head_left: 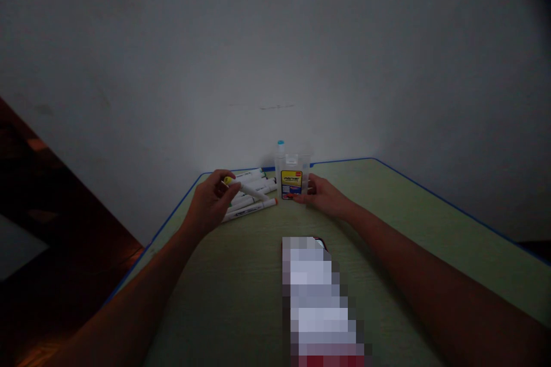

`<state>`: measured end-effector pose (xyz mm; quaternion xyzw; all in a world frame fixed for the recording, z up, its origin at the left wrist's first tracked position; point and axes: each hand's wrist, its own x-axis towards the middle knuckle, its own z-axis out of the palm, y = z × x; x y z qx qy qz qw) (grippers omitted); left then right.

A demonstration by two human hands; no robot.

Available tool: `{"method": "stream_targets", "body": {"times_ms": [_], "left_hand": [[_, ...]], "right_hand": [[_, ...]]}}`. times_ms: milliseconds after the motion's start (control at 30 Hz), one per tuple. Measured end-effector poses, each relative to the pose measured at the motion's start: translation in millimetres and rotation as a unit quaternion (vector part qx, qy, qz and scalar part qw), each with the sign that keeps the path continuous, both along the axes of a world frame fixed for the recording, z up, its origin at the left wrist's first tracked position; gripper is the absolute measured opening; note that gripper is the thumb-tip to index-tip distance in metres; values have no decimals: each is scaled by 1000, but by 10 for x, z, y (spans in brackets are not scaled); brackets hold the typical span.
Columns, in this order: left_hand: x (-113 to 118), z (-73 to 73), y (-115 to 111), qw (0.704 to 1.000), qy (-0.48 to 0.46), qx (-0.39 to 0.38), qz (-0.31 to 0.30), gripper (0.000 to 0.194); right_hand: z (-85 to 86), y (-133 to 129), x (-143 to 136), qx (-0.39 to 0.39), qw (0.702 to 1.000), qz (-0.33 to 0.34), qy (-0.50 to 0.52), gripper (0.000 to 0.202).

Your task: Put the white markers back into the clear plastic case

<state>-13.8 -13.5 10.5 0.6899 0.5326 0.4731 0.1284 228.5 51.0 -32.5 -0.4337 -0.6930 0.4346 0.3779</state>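
Between the fingers of my left hand [212, 199] is a white marker [251, 189] with a yellow end, tilted over a heap of others. Several white markers [253, 210] with coloured ends lie on the table under and beside it. My right hand [323, 196] grips the lower right side of a clear plastic marker case [306, 167], which stands upright with a yellow and blue label facing me. One marker with a light blue end [280, 144] stands in the case at its left side and sticks out of the top.
The pale green table [232, 287] has a blue edge and stands against a grey wall [275, 57]. A pixelated, phone-like object [318, 292] lies on the table between my forearms. Dark reddish shapes [51, 229] are on the left, beyond the table.
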Motion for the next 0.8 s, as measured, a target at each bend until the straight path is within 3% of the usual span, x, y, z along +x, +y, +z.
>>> {"method": "stream_targets", "body": {"times_ms": [533,800], "left_hand": [[16,20,-16,999,27,17,13,29],[4,21,-12,999,42,11,26,29]], "right_hand": [[-7,16,-7,4,1000,20,8,44],[-6,9,-3,5,1000,-1,3,43]]}}
